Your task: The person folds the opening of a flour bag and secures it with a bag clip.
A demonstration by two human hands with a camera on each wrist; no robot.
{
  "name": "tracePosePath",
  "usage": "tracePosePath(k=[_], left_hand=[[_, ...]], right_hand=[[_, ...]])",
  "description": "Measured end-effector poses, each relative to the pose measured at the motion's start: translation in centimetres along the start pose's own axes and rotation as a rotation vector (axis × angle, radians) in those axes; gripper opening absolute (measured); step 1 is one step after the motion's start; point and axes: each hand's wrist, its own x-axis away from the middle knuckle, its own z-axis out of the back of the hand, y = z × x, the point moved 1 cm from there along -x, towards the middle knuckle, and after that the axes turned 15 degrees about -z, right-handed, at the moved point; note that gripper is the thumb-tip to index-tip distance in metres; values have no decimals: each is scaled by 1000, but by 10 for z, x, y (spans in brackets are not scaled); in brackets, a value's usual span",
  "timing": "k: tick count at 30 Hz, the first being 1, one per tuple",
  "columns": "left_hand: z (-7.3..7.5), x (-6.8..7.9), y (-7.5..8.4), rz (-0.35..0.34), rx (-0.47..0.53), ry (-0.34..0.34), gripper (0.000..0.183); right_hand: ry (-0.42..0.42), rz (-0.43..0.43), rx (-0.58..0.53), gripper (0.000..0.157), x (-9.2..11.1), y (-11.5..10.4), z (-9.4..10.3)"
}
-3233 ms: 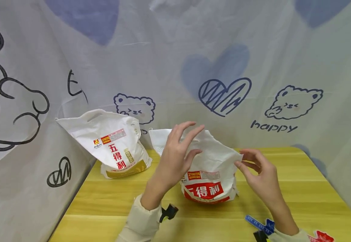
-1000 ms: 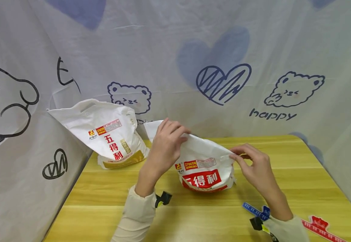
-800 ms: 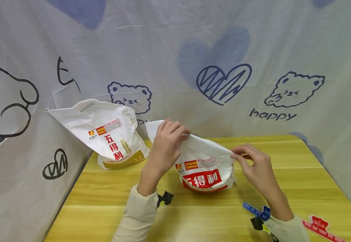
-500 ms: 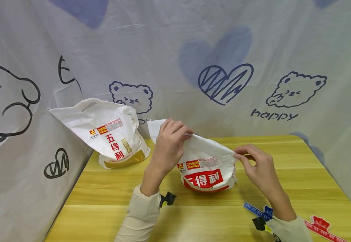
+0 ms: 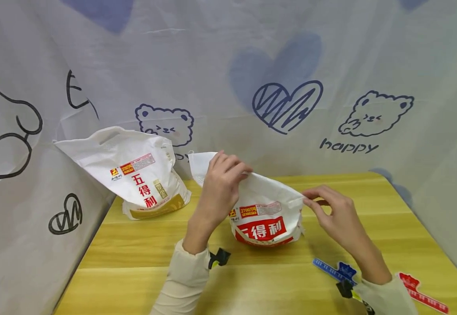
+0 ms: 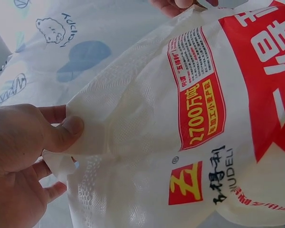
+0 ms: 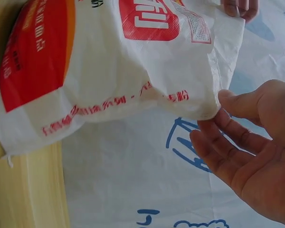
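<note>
A white flour bag (image 5: 265, 218) with a red printed band stands on the wooden table, its top drawn out flat between both hands. My left hand (image 5: 222, 188) grips the top edge left of the middle; in the left wrist view the thumb (image 6: 69, 133) presses on the front of the fabric with fingers behind. At the bag's upper right corner, my right hand (image 5: 335, 214) pinches the edge between thumb and index finger, as the right wrist view shows, while its other fingers are loosely bent. The left hand hides part of the bag's upper left front.
A second white bag (image 5: 134, 170), with red lettering and a gold base, leans at the table's back left by the curtain. A blue bag clip (image 5: 335, 270) and a red bag clip (image 5: 423, 293) lie near my right forearm on the yellow wooden table (image 5: 134, 262).
Since the earliest frame, the left hand has gone from spread fingers to gripping the bag's top, and the top edge has been pulled flatter. Over the last second the hands hold nearly still.
</note>
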Motion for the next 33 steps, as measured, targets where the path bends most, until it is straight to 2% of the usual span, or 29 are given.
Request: tracePosePath(k=[5,20,29,33], left_hand=[[3,0,-1,5,4,9,17],[3,0,0,15,16,19,18],[0,1,0,-7,-5,29,17],[-2,2,0,-3,4,23,18]], right_hand=[[-30,8,31,24,1,6,5],[-164,-72,154,22,28,38,13],[-277,-139,200,22,46,54,11],[-359,-152,206,23,56,64,9]])
